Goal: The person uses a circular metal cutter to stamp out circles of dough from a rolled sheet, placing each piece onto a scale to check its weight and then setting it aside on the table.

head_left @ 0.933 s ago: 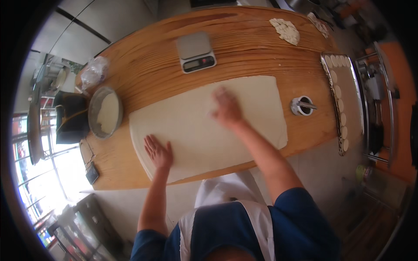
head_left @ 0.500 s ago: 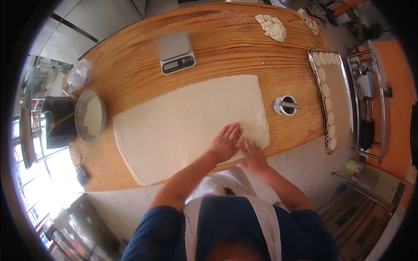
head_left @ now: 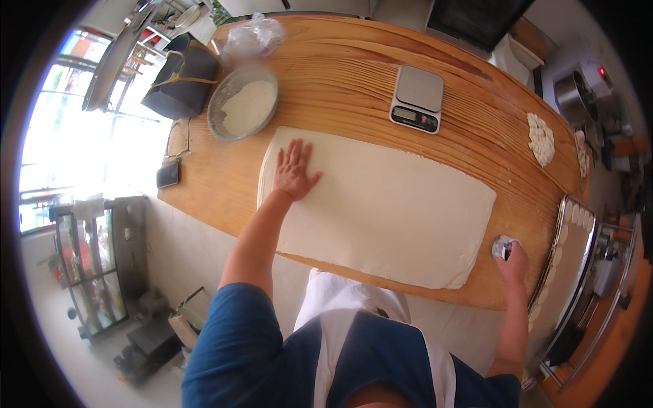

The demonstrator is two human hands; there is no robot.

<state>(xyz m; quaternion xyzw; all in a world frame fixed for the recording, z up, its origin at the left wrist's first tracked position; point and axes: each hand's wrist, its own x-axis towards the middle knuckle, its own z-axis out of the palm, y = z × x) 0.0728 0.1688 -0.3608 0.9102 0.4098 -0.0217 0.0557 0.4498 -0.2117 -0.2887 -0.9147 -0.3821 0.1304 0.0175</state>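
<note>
A large pale dough sheet (head_left: 381, 207) lies flat on the wooden table. My left hand (head_left: 294, 170) rests palm down near its left end, fingers spread. At the right, past the dough's edge, my right hand (head_left: 515, 264) is closed at the near side of a small round, cup-like thing (head_left: 498, 246) with a whitish rim and dark inside. The fingers partly hide it, so its exact kind and whether it is raised do not show.
Beyond the dough stand a digital scale (head_left: 420, 95) and, farther left, a bowl of flour (head_left: 258, 109) beside a plastic bag (head_left: 253, 37). Dough scraps (head_left: 542, 139) lie at the far right. A tray (head_left: 566, 272) with several dough discs borders the table's right end.
My hands have parted from the dough's near right area: the left moved to its left end, the right out to the cup-like thing. The view has turned leftward.
</note>
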